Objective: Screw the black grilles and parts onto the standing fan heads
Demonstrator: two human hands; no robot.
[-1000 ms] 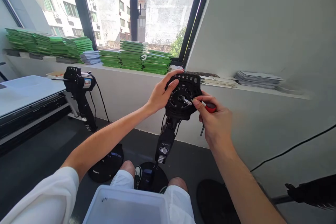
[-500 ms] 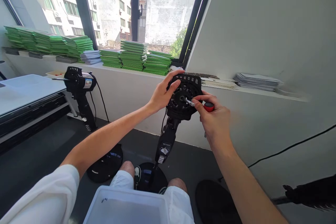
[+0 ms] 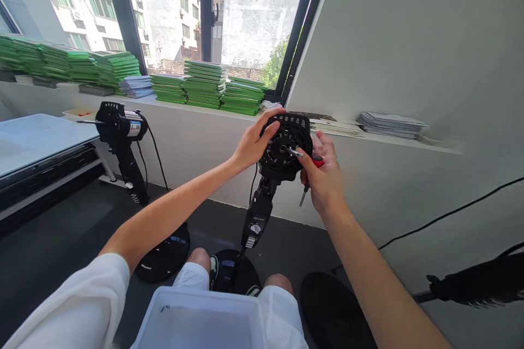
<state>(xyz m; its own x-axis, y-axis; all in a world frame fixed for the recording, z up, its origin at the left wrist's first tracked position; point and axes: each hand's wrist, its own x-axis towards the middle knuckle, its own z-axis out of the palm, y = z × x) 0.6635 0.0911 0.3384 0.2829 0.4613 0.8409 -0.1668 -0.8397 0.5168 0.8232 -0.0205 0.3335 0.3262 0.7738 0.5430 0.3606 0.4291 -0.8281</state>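
A black fan motor head (image 3: 282,166) stands upright on its black fan stand (image 3: 257,218) in front of my knees, a metal shaft (image 3: 295,152) sticking out of its slotted face. My left hand (image 3: 254,144) grips the upper left edge of the head, thumb on the front. At its right side is my right hand (image 3: 325,174), thumb by the shaft's tip and some fingers raised apart. In that hand sits a screwdriver with a red and black handle (image 3: 318,161), its thin blade pointing down.
Another fan motor head (image 3: 112,120) on a stand is at left, beside a white table (image 3: 41,133). A translucent plastic tray (image 3: 204,297) rests on my lap. Green stacks (image 3: 202,84) and papers (image 3: 391,124) line the sill. Dark round bases (image 3: 164,256) stand on the floor.
My right hand has shifted left, closer to the motor head, and its fingers have spread from a pinch around the shaft. The screwdriver's blade now shows below the hand. My left hand keeps its grip.
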